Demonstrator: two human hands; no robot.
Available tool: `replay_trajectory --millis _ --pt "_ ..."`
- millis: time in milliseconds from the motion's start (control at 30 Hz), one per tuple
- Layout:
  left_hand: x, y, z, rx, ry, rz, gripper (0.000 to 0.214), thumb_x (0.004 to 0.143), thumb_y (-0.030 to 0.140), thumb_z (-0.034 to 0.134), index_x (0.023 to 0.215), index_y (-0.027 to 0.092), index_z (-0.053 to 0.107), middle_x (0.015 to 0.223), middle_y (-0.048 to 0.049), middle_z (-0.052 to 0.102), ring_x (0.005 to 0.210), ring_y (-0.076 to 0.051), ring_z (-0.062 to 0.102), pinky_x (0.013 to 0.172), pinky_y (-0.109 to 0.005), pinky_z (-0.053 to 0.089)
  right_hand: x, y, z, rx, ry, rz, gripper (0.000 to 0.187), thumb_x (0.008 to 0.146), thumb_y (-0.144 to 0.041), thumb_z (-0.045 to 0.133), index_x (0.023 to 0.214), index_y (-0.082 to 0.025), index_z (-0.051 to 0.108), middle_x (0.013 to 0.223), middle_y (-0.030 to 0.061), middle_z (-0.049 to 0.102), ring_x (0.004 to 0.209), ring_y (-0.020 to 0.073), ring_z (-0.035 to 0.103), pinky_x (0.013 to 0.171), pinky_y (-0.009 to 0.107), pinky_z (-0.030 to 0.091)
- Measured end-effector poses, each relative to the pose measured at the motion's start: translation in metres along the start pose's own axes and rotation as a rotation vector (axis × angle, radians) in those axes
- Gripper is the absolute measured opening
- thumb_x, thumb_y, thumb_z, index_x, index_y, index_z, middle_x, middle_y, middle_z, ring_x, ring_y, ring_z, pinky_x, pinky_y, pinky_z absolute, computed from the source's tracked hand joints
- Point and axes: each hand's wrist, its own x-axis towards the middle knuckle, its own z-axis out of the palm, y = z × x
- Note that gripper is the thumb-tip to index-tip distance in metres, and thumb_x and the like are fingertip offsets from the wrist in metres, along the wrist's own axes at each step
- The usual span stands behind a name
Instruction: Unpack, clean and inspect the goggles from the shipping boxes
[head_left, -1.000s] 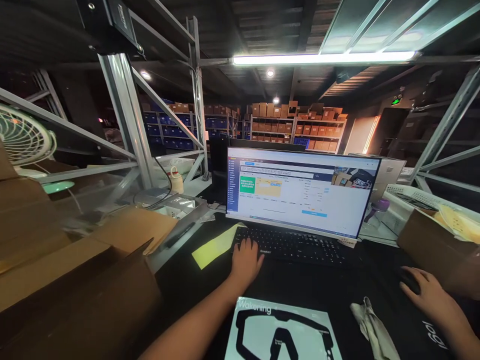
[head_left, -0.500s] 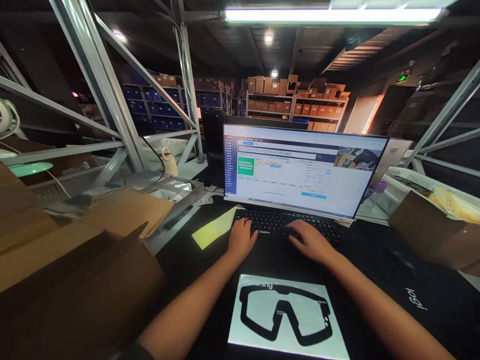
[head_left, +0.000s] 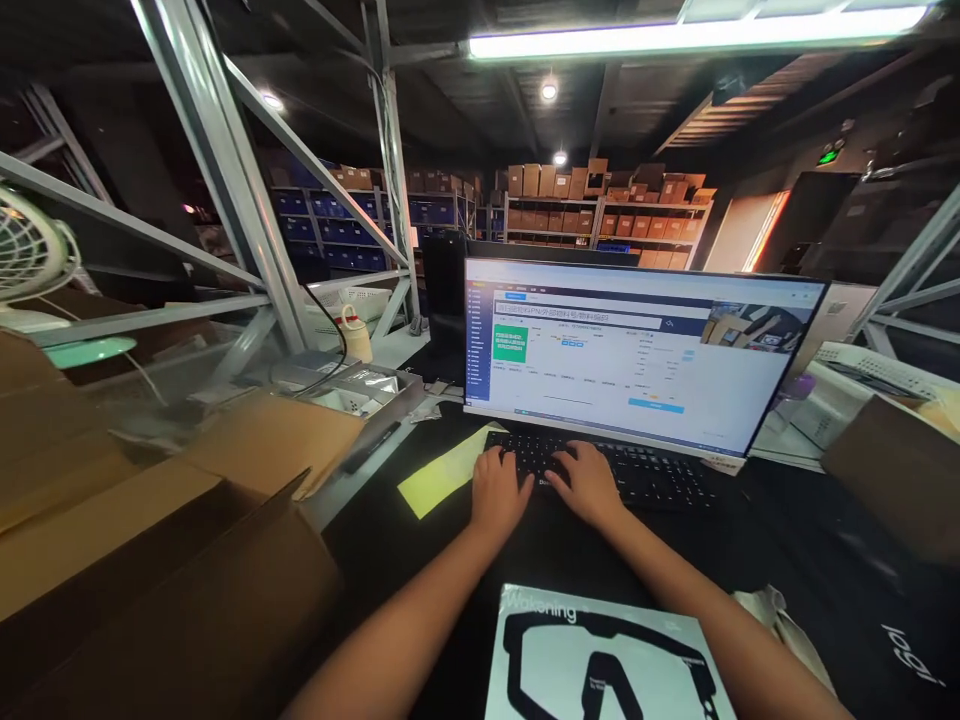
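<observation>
My left hand [head_left: 501, 492] rests on the left end of a black keyboard [head_left: 652, 478], its fingers spread over the keys. Over the middle of the keys lies my right hand [head_left: 586, 482], fingers apart and holding nothing. Behind the keyboard stands a lit monitor [head_left: 585, 370] with a web page that has a green box and a small camera picture. A white box [head_left: 637, 640] printed with black goggles and the word "Wakening" lies between my forearms, cut off by the lower edge. Beside my left hand is a yellow-green paper strip [head_left: 442, 475].
Open cardboard boxes [head_left: 172, 590] crowd the left side. A cream bottle [head_left: 352, 335] and a fan [head_left: 34, 245] stand farther back. At right are a brown carton [head_left: 892, 470] and a white basket [head_left: 847, 360]. Pale cloth [head_left: 784, 625] lies by my right forearm.
My right hand has moved left along the keyboard, closer to my left hand. The view has shifted, so the goggles box sits lower and the pale cloth now shows.
</observation>
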Motion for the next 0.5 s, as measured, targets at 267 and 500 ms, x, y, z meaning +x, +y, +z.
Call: replay_trajectory --millis 267,500 --pt "-0.007 0.011 -0.008 0.071 -0.05 0.086 0.033 0.093 0.034 0.056 0.114 0.01 0.064 0.13 -0.0199 0.058 0.12 -0.035 0.053 0.107 -0.051 0.04 -0.006 0.001 0.003 -0.03 -0.016 -0.046 0.046 0.098 -0.047 0.051 0.131 -0.018 0.063 0.137 0.018 0.056 0.128 0.0316 0.05 0.108 0.045 0.039" --pt "-0.004 0.007 -0.006 0.079 -0.1 0.107 0.068 0.088 0.054 0.06 0.139 0.011 0.049 0.15 -0.0265 0.04 0.134 -0.04 0.045 0.105 -0.057 0.039 -0.007 0.001 0.002 -0.033 -0.016 -0.057 0.045 0.098 -0.046 0.052 0.131 -0.017 0.064 0.137 0.0184 0.057 0.127 0.0328 0.051 0.106 0.046 0.041"
